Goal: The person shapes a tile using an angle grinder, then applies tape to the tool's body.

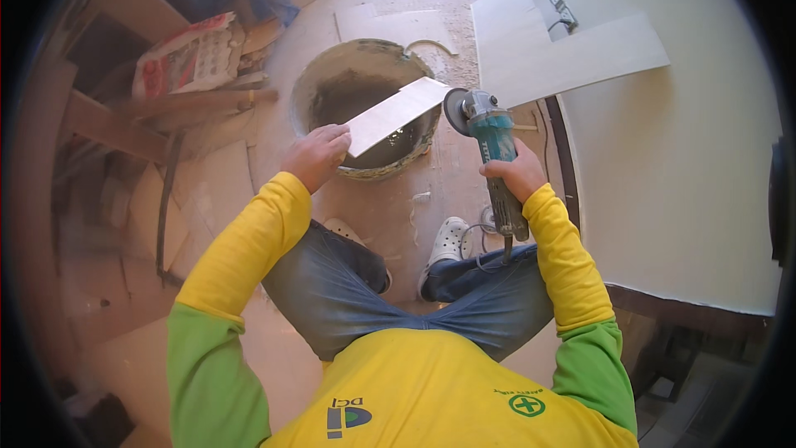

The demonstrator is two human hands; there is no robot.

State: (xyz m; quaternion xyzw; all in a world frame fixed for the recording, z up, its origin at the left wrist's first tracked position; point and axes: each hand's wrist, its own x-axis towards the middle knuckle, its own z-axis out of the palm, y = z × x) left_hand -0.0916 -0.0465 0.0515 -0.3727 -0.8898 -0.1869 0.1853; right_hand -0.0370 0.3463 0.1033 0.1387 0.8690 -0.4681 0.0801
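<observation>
My left hand (317,156) grips the near left end of a narrow, pale tile strip (398,116). The strip slants up to the right across the mouth of a round, mortar-crusted bucket (311,87), and its far end shows a small step in the edge. In my right hand (521,171) is a teal and black angle grinder (496,140), fingers wrapped round its body. The grinder's dark disc (455,111) is right beside the strip's far end; whether they touch I cannot tell. Dark liquid glints low inside the bucket.
A large L-shaped pale tile (531,50) leans on the right wall below a socket plate (561,7) with a plugged-in cord. A red and white sack (186,58), boards and tile pieces crowd the left. The grinder's cord (489,237) hangs near my right shoe (450,241).
</observation>
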